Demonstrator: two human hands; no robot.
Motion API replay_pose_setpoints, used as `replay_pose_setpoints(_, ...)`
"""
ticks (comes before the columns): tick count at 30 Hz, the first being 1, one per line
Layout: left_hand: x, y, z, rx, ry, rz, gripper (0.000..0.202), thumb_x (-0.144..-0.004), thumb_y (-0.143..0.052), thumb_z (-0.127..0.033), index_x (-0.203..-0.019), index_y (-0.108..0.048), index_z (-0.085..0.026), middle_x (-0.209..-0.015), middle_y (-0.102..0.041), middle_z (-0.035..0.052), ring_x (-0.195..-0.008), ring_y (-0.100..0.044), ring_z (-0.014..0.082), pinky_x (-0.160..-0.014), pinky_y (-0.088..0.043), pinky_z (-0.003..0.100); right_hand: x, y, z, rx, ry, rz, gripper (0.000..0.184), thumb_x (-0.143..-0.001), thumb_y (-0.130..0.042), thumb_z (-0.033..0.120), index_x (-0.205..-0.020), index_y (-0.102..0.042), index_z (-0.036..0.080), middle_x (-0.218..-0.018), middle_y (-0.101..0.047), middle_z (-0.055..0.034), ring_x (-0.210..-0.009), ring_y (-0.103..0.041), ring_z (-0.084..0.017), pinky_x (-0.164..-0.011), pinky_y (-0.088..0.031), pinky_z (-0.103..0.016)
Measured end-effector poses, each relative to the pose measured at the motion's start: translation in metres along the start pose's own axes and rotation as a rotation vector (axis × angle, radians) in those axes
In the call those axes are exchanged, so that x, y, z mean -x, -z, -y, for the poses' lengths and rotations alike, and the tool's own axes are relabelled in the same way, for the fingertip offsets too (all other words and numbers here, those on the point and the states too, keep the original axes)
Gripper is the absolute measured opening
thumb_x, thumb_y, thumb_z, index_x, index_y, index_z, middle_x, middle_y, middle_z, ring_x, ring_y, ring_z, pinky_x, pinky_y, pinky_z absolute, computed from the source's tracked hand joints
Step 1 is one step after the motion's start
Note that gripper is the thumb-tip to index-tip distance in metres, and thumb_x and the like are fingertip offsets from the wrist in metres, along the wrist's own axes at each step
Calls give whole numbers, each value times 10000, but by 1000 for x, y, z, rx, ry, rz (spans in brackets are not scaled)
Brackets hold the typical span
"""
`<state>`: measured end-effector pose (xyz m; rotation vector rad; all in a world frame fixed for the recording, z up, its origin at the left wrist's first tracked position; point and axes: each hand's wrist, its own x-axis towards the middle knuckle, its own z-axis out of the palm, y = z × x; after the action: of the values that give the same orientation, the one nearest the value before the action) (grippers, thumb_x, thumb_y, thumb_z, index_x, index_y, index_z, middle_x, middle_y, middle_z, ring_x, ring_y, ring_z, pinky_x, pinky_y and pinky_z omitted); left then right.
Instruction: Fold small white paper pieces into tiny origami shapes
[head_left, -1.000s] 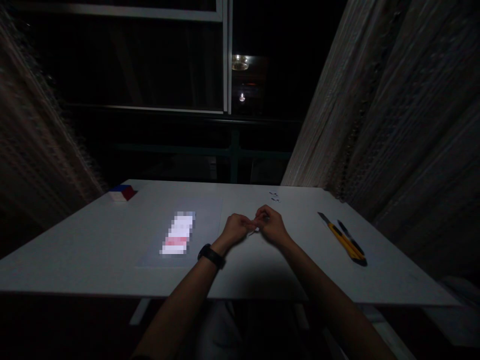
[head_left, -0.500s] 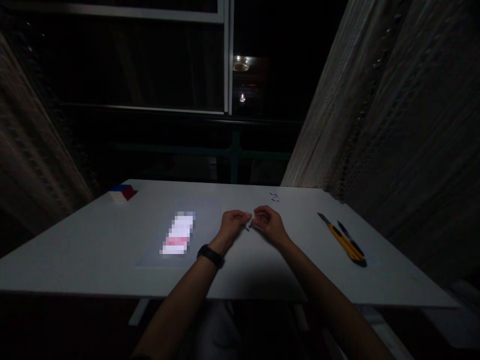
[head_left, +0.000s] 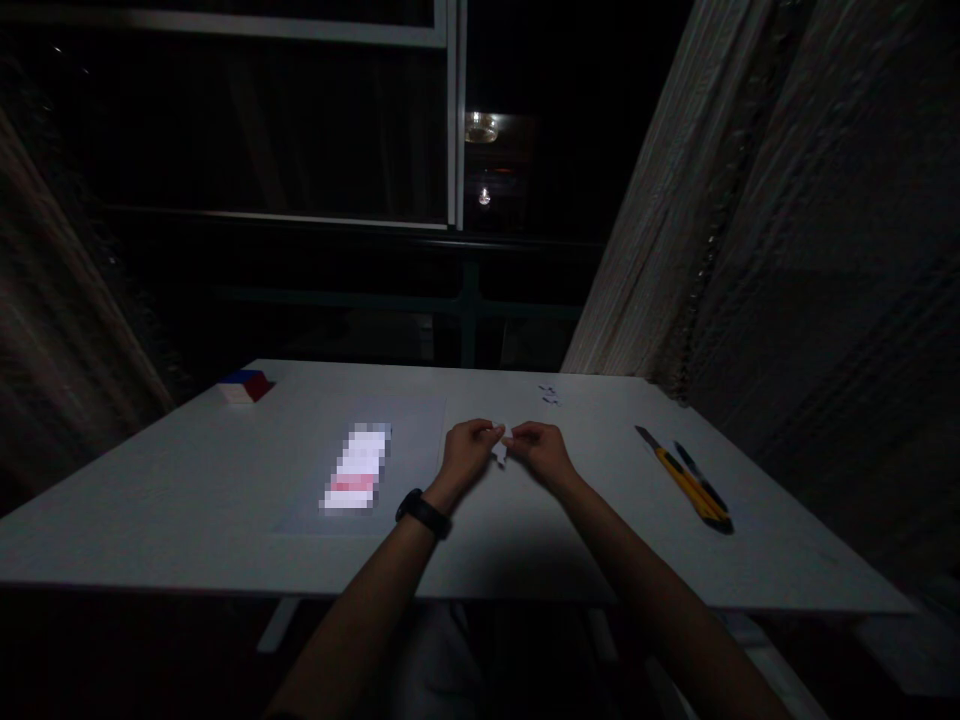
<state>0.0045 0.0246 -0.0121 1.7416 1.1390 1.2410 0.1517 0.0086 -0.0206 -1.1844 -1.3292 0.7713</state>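
My left hand and my right hand meet over the middle of a white table, fingertips almost touching. Both are pinched on a small white scrap of paper held between them just above the tabletop. A dark watch sits on my left wrist. The room is dim, so the scrap's shape is hard to make out.
A blurred white and red rectangle lies on a grey mat left of my hands. A yellow utility knife and a dark pen lie at the right. A red, white and blue box sits far left; small specks lie at the back.
The hands have shifted slightly and the scrap now hangs between the fingertips rather than being tucked against the right hand. The view is otherwise the same.
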Motion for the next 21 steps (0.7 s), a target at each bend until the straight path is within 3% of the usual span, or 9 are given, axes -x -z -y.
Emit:
replay_pose_setpoints(8,5,1,-7,-209,-47,-22,294,-766,-490,-416,-657,-574,-156,-555,-518,-18,-554,-461,112,-531,-306,225,1,-2,-3,-88,-95,90,310,-439,-783,354,-598,-616,147,-562,-609,-16,-512,-556,-142,-527,-439,-275)
replay_pose_setpoints(21,4,3,-6,-232,-1,1,236,-718,-531,-359,-582,-505,-168,-534,-478,-35,-541,-427,105,-517,-276,224,5,1,6,-78,-86,163,299,-430,-776,322,-583,-586,150,-541,-580,14,-496,-519,-108,-511,-416,-247)
